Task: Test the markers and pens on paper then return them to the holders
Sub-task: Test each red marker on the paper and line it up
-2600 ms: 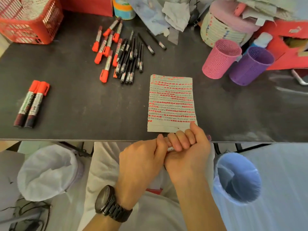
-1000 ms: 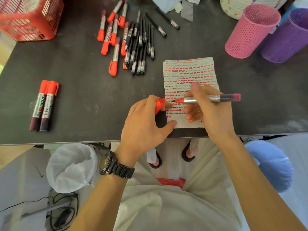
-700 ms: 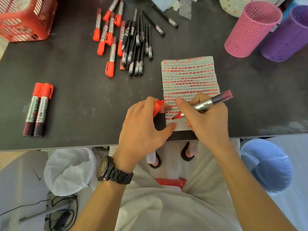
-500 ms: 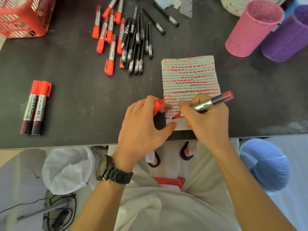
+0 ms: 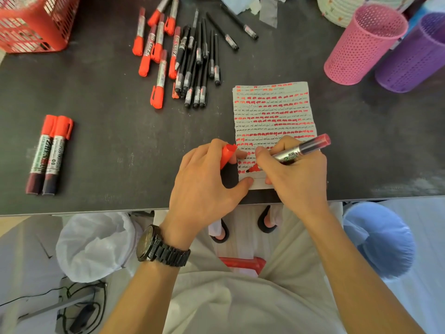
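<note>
My right hand (image 5: pixel 297 179) grips an uncapped red marker (image 5: pixel 303 149), its tip down on the lower part of the paper (image 5: pixel 274 112), which is covered in rows of red and black marks. My left hand (image 5: pixel 204 186) holds the marker's red cap (image 5: pixel 227 155) between its fingers while its thumb presses the paper's bottom left corner. A pile of red markers and black pens (image 5: pixel 185 56) lies at the back middle of the dark table (image 5: pixel 108 145). Two big red markers (image 5: pixel 48 153) lie at the left. The pink holder (image 5: pixel 363 44) and purple holder (image 5: pixel 414 54) stand at the back right.
A red mesh basket (image 5: pixel 33 22) sits at the back left corner. Crumpled paper and a woven basket (image 5: pixel 337 10) lie along the back edge. Below the table's front edge are a white-lined bin (image 5: pixel 94 247) on the left and a blue-lined bin (image 5: pixel 380 239) on the right.
The hands came up from the table's edge with the marker uncapped. The right hand tilted the marker down and set its tip on the paper's lower rows; over the last half second it barely moved.
</note>
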The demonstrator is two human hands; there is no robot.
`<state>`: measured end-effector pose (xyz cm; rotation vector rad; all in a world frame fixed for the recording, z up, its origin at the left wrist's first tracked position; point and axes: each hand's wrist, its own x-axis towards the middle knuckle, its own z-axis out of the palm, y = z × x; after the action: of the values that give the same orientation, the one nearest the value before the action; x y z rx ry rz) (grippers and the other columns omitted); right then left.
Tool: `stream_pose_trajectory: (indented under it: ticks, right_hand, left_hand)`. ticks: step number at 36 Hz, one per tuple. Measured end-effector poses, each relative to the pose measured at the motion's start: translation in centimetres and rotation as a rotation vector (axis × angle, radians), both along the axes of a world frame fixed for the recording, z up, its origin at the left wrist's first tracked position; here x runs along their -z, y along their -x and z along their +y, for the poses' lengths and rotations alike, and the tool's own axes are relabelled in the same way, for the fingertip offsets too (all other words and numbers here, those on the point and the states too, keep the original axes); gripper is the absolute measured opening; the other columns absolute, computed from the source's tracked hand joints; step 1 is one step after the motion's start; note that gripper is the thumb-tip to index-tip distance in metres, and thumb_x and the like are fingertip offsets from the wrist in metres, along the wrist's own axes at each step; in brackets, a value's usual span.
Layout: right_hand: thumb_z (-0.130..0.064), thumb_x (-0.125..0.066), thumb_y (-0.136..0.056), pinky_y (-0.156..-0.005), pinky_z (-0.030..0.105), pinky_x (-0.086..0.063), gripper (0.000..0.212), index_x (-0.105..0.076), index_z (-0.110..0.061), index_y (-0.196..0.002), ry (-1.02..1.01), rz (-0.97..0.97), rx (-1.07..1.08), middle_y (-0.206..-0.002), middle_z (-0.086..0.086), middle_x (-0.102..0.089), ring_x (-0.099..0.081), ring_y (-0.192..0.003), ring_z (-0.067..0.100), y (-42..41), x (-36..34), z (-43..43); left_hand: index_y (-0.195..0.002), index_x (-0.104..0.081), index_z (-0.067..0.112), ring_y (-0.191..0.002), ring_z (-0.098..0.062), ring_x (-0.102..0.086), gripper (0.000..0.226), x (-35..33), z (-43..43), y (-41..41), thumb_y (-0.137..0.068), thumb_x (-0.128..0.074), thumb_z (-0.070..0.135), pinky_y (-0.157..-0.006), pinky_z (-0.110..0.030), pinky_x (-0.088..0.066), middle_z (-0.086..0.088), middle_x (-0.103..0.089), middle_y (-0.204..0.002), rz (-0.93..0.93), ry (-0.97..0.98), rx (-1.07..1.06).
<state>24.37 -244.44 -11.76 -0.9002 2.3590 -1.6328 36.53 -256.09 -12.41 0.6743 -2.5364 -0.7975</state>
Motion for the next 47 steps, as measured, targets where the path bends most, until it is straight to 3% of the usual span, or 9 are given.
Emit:
stream_pose_trajectory:
  ticks: [12,20,25,32,38,43,47]
  right_hand:
    - [-0.019,-0.074,-0.087,-0.056,0.009,-0.046,0.025,-0.063,-0.021,-0.065,-0.019,0.011,0.005,-0.063,-0.015,-0.066,-0.067,-0.060,0.004,-0.03,0.03,-0.10]
    - [-0.019,-0.074,-0.088,-0.055,0.007,-0.046,0.019,-0.067,-0.017,-0.070,-0.037,0.020,0.010,-0.068,-0.023,-0.068,-0.068,-0.064,0.000,0.00,-0.02,-0.13]
    - [-0.020,-0.074,-0.088,-0.054,0.008,-0.047,0.018,-0.068,-0.018,-0.071,-0.035,0.038,0.013,-0.071,-0.020,-0.069,-0.069,-0.063,0.001,0.09,0.08,-0.10]
    - [-0.022,-0.073,-0.088,-0.056,0.007,-0.046,0.020,-0.065,-0.025,-0.069,-0.028,0.050,0.007,-0.066,-0.028,-0.066,-0.069,-0.066,0.000,0.08,0.19,-0.11]
    - [-0.020,-0.073,-0.088,-0.058,0.008,-0.046,0.020,-0.066,-0.021,-0.069,-0.012,0.045,-0.002,-0.064,-0.023,-0.066,-0.069,-0.065,0.002,0.26,0.38,0.01]
    - [-0.019,-0.072,-0.088,-0.056,0.008,-0.046,0.023,-0.064,-0.023,-0.068,-0.009,0.037,-0.005,-0.063,-0.025,-0.065,-0.068,-0.064,0.000,0.28,0.41,0.01]
    - [-0.020,-0.072,-0.088,-0.057,0.005,-0.045,0.024,-0.063,-0.030,-0.069,-0.017,0.046,-0.020,-0.063,-0.032,-0.063,-0.067,-0.065,-0.004,0.17,0.17,-0.01]
  left_hand:
    - [-0.092,-0.029,0.043,-0.107,0.001,-0.050,0.044,-0.03,-0.03,-0.01,-0.073,-0.065,0.056,-0.097,-0.020,-0.029,0.024,-0.066,-0.110,-0.002,0.002,0.002]
    - [-0.091,-0.029,0.042,-0.114,-0.004,-0.053,0.043,0.01,-0.05,-0.02,-0.073,-0.065,0.055,-0.097,-0.019,-0.029,0.027,-0.065,-0.112,-0.009,-0.010,0.005]
    - [-0.091,-0.028,0.042,-0.111,-0.002,-0.052,0.043,-0.03,-0.06,0.00,-0.073,-0.064,0.057,-0.098,-0.020,-0.029,0.026,-0.066,-0.112,-0.005,-0.001,0.008]
    - [-0.091,-0.028,0.043,-0.113,-0.002,-0.052,0.043,0.07,-0.15,-0.09,-0.073,-0.064,0.057,-0.096,-0.010,-0.023,0.027,-0.065,-0.112,-0.012,-0.005,0.011]
    - [-0.091,-0.028,0.042,-0.114,-0.003,-0.052,0.042,0.10,-0.13,-0.08,-0.073,-0.063,0.058,-0.097,-0.015,-0.025,0.027,-0.066,-0.112,-0.018,0.000,0.013]
    - [-0.091,-0.028,0.042,-0.114,-0.002,-0.052,0.043,0.17,-0.19,-0.12,-0.073,-0.065,0.056,-0.098,-0.005,-0.021,0.029,-0.065,-0.112,-0.011,-0.013,0.014]
    - [-0.090,-0.027,0.043,-0.112,-0.002,-0.052,0.043,0.07,-0.12,-0.12,-0.072,-0.064,0.057,-0.096,-0.012,-0.025,0.029,-0.065,-0.111,-0.012,-0.018,0.006]
